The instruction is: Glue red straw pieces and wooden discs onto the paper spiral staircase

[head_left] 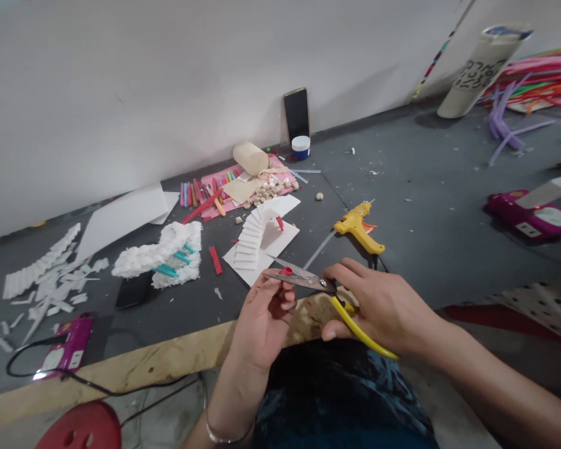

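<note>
Above the lap, the right hand point(383, 305) grips the scissors point(308, 280) by their yellow handles (blades slightly parted). The left hand point(262, 318) pinches a small red piece point(286, 271) between the blades.

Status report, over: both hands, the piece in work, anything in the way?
Left hand pinches small red piece. Right hand grips yellow-handled scissors, blades open at the piece. Glue gun lies beyond, apart.

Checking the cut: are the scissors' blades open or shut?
Open: the blades of the scissors form a V around a small red piece in the left hand.
</note>
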`<state>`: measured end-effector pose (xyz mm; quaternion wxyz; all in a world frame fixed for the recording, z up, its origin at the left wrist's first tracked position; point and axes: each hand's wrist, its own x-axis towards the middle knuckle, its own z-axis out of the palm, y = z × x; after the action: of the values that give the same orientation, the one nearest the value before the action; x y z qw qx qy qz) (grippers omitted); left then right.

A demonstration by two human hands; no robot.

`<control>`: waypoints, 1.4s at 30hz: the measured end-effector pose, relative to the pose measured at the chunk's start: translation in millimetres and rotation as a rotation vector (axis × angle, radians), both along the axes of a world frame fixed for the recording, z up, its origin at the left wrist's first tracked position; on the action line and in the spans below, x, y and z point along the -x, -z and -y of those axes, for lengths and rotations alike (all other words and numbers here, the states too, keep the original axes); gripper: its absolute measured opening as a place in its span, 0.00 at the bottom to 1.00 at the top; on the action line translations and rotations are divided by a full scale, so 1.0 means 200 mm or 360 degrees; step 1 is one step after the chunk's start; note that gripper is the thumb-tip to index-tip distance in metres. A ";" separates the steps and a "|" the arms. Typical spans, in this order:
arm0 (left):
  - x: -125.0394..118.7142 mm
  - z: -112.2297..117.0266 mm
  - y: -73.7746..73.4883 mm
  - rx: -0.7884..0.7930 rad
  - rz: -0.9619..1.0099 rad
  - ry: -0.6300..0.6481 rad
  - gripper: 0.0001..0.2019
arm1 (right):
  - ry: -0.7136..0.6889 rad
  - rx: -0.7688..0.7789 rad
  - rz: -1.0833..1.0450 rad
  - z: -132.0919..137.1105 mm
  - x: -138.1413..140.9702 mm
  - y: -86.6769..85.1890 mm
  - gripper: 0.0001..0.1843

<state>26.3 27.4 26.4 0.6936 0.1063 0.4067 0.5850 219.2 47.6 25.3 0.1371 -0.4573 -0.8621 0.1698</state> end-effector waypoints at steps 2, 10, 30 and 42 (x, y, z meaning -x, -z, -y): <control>0.00 0.00 0.00 -0.0015 -0.0019 0.0010 0.13 | 0.0002 0.0004 0.0001 0.00 0.00 0.00 0.28; 0.00 -0.01 -0.01 0.0019 -0.0031 0.0011 0.14 | 0.0005 0.0073 -0.0028 -0.01 0.01 -0.01 0.28; -0.01 -0.01 0.01 0.0050 -0.0010 0.0062 0.15 | -0.0038 0.0118 -0.0205 -0.02 -0.01 0.04 0.29; 0.07 -0.05 0.08 -0.0318 -0.1116 0.0028 0.10 | 0.0858 0.0027 0.0030 -0.65 -0.46 0.14 0.31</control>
<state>11.7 37.4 9.9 0.5032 0.3711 0.5596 0.5440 310.6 177.3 -2.1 0.1655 -0.6730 -0.7091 0.1299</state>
